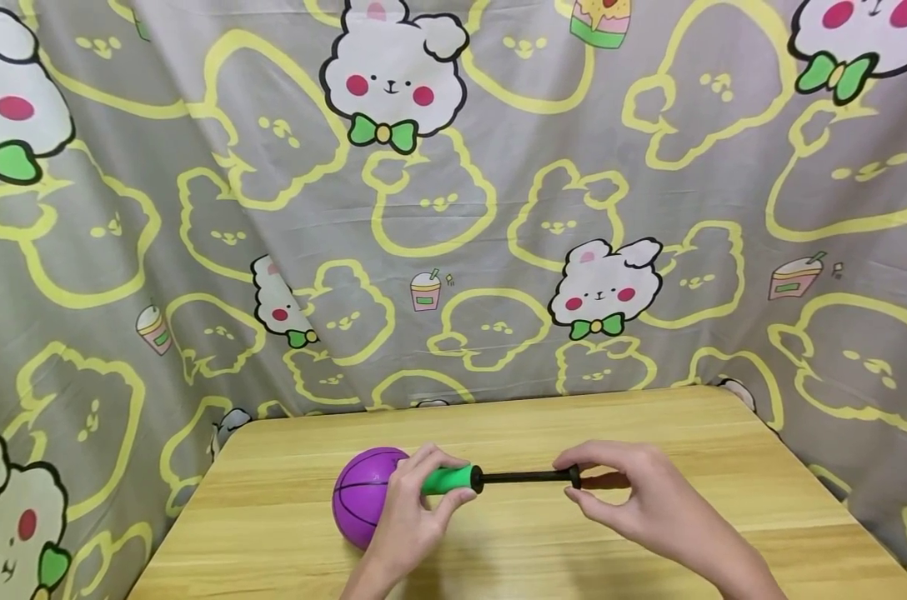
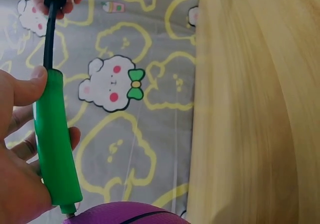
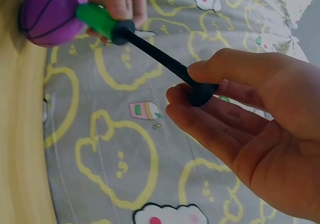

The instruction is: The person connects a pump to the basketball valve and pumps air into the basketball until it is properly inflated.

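A green hand pump (image 2: 56, 139) has its black rod (image 1: 524, 477) drawn out to the right. My left hand (image 1: 416, 508) grips the green barrel, thumb near its black end cap. The black handle (image 3: 202, 94) at the rod's end is pinched between the thumb and fingers of my right hand (image 1: 644, 492). A purple ball (image 1: 359, 498) with black lines rests on the table, left of the pump and partly behind my left hand. In the left wrist view the pump's narrow tip meets the top of the ball.
The wooden table (image 1: 273, 550) has rounded far corners. A grey curtain (image 1: 498, 250) with rabbit faces and yellow outlines hangs right behind the table and along its sides.
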A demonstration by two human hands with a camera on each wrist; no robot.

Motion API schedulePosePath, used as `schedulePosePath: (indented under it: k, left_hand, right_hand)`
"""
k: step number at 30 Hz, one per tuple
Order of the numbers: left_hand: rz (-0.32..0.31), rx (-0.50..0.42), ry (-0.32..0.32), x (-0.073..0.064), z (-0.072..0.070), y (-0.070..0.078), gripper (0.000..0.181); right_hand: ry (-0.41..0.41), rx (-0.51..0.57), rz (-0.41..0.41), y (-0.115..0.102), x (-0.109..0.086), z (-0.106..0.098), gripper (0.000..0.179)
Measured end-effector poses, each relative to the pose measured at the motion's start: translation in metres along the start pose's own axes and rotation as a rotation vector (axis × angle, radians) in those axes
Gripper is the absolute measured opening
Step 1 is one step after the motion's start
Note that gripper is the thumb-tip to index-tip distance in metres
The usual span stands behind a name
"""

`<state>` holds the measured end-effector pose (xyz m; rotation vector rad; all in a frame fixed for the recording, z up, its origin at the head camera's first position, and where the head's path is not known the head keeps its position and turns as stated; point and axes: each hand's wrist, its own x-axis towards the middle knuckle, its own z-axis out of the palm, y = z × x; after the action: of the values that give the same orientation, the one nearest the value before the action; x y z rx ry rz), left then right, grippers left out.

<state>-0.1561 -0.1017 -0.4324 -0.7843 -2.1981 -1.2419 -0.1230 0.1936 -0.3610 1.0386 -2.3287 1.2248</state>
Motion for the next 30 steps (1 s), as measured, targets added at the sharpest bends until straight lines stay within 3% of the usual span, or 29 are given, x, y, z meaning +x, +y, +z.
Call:
schedulePosePath:
  k: [8, 14, 24, 30]
  left_hand:
    - [-0.017, -0.021, -0.001, 0.001, 0.0, 0.002, 0.026]
    - [-0.006, -0.009, 0.018, 0.001, 0.0, 0.001, 0.026]
    - [0.062, 0.017, 0.037, 0.001, 0.004, 0.001, 0.025]
    - [0.028, 0.023, 0.017, -0.001, 0.006, 0.003, 0.023]
  right_hand:
    - [0.055, 0.027, -0.051, -0.004, -0.003, -0.01, 0.039]
    - [0.114, 0.006, -0.09, 0.001, -0.002, -0.006, 0.037]
    - [0.133, 0.026, -0.035, 0.003, 0.004, 0.012, 0.033]
    - [0.119, 0.065, -0.026, 0.005, 0.005, 0.022, 0.033]
